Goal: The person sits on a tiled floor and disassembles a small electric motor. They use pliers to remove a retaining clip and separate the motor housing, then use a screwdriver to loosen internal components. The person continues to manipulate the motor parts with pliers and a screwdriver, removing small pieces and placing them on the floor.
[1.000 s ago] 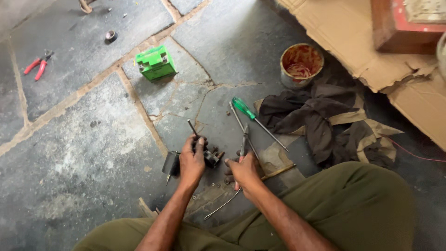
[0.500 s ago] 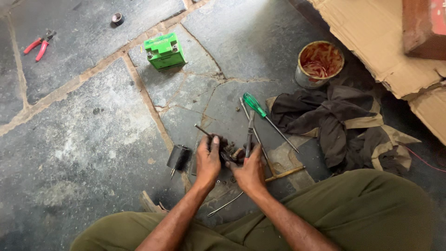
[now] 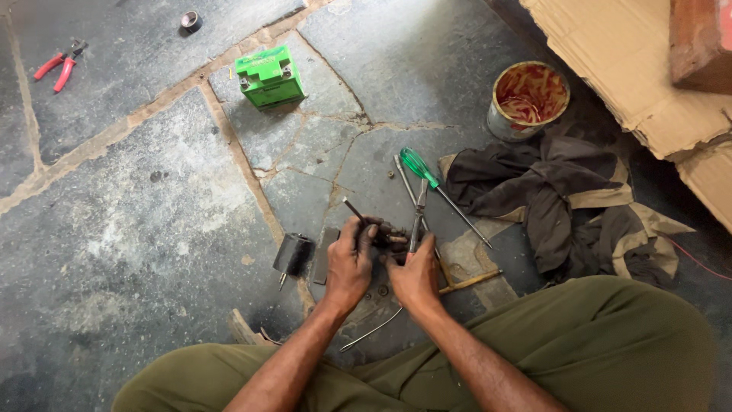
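- Okay, both my hands sit low on the stone floor [image 3: 137,229], working one small dark metal part [image 3: 383,231] between them.
- Left hand [image 3: 347,267] wraps the part from the left, fingers [image 3: 364,236] curled and pinching it, I'd say to keep it from turning.
- Right hand [image 3: 415,278] is just beside it, fingers closed round pliers [image 3: 417,221] that stand nearly upright with the nose touching the part; likely held that way to bear down on it.
- Part lies on the floor straight ahead of my knees, touching both hands; details too small to tell.
- Black cylinder [image 3: 293,254] stands just left of the left hand, close by.
- Green screwdriver [image 3: 431,183] and a thin metal rod [image 3: 406,183] lie just beyond the hands, near the dark rag [image 3: 549,198].
- Rusty tin [image 3: 528,99] sits past the rag, beside the cardboard [image 3: 625,53].
- Green box [image 3: 271,76] and red pliers [image 3: 57,69] are well apart, farther out on the floor.
- Small dark ring [image 3: 190,20] lies at the far edge.
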